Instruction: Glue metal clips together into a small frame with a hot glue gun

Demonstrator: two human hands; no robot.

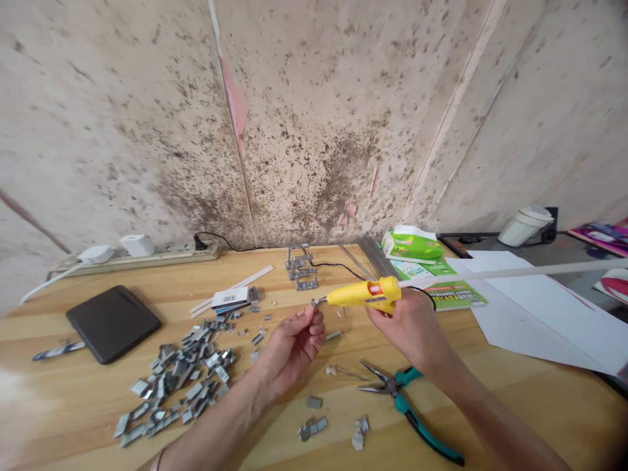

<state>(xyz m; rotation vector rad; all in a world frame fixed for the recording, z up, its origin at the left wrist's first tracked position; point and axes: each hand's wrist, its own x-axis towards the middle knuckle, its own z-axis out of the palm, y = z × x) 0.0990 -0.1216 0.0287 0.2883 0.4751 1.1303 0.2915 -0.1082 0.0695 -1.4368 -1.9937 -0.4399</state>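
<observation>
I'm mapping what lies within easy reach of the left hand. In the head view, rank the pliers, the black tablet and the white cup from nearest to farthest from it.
1. Pliers: just right of the left hand, on the table's near part.
2. Black tablet: farther off to the left, lying flat.
3. White cup: far right, at the back by the wall.
</observation>
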